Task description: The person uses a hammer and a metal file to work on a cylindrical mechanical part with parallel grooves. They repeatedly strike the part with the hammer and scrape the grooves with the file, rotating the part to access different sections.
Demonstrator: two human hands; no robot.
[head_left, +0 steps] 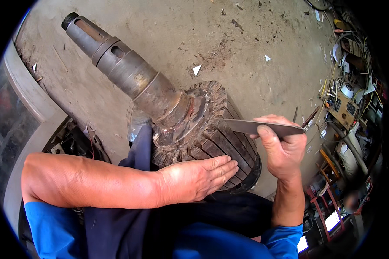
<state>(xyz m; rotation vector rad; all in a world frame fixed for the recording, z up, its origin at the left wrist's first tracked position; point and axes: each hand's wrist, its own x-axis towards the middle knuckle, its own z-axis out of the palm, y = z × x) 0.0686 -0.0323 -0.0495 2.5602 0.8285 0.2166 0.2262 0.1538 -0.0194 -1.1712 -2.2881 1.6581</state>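
1. A head-worn fisheye camera, left of a side-by-side pair, looks down over the wearer's forearms.
2. From within arm's reach, it catches the left hand below center, the right hand farther right.
3. Floor spreads beyond, toward a dark, rounded rim.

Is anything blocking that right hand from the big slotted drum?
Nothing visible stands in the way: only the flat blade held in the right hand spans the gap, its tip at the drum's upper slots. The left hand lies on the drum, clear of the blade.
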